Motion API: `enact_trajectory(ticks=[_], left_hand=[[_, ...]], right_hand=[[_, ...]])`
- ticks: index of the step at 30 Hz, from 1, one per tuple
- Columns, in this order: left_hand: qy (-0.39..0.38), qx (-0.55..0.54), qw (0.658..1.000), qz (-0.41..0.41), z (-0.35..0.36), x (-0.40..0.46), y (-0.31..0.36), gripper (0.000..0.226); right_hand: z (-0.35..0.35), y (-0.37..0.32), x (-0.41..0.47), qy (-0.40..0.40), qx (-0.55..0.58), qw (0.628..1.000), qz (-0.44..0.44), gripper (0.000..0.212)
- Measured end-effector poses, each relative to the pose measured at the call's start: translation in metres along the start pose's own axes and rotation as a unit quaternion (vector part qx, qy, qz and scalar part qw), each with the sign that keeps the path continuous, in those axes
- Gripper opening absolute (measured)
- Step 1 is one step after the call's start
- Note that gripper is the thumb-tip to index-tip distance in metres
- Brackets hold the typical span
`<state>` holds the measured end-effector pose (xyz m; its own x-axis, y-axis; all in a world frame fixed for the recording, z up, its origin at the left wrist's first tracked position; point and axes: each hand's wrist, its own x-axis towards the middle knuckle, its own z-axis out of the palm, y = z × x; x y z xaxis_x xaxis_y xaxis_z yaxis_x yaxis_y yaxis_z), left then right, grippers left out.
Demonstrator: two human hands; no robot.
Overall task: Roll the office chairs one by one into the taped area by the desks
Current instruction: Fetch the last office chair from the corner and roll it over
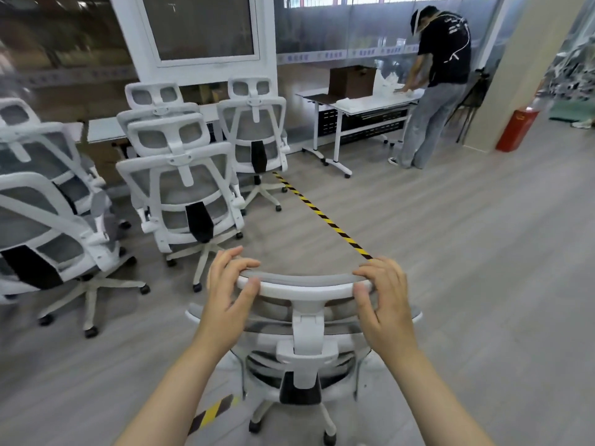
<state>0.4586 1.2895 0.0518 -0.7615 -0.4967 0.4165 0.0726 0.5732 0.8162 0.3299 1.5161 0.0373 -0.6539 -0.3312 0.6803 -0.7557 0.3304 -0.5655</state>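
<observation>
Landmark: the yellow-and-black tape line (323, 218) on the grey wood-look floor (467, 252), running diagonally from the far desks toward the near chair.

Well left of the tape stand parked white mesh office chairs: two overlapping ones at the frame's left edge (48, 220), then a pair one behind the other (180, 194). A fifth chair (254, 136) stands just beside the tape's far end, its base touching or nearly touching the stripe. All face away, toward a row of desks (103, 128).

At the tape's near end is the chair being moved (306, 333), seen from behind and above. The left hand (230, 300) grips the left end of its headrest (304, 284), fingers curled over the top edge and thumb pressed on the near face. The right hand (383, 300) holds the right end the same way, fingers wrapped over, thumb in front. Both hands are closed on the headrest. A short second piece of striped tape (212, 413) lies on the floor beside this chair's base, on its left.

Right of the tape's far end, a white table (370, 106) on castors carries a brown box (352, 80); a person in a black shirt (434, 88) bends over it. Further right stands a red extinguisher (516, 130) against a pillar.
</observation>
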Motion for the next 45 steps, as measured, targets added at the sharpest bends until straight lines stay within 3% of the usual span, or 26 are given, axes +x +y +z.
enact_trajectory(ticks=[5,12,18,23,30,35,45], left_hand=[[0.087,-0.02,0.995,-0.048,0.058,0.09,-0.012,0.028],[0.105,0.005,0.991,-0.077,0.12,0.201,-0.034,0.036],[0.108,-0.001,0.991,-0.076,0.166,0.297,-0.064,0.035],[0.12,-0.054,0.984,-0.123,0.201,0.391,-0.103,0.05],[0.125,-0.021,0.988,-0.082,0.24,0.504,-0.151,0.036],[0.114,-0.001,0.99,-0.086,0.262,0.575,-0.179,0.037],[0.251,-0.039,0.964,-0.075,0.327,0.734,-0.237,0.02]], right_hand=[[0.021,0.077,0.092,-0.047,0.039,0.998,0.005,0.025],[0.058,0.172,0.209,-0.069,0.131,0.983,0.109,0.014],[0.107,0.248,0.296,-0.036,0.162,0.98,0.107,0.015],[0.159,0.312,0.374,0.005,0.179,0.978,0.102,0.017],[0.217,0.393,0.473,0.029,0.228,0.971,0.068,0.015],[0.262,0.447,0.538,0.042,0.232,0.97,0.064,0.026],[0.346,0.552,0.682,0.002,0.279,0.96,0.032,0.027]])
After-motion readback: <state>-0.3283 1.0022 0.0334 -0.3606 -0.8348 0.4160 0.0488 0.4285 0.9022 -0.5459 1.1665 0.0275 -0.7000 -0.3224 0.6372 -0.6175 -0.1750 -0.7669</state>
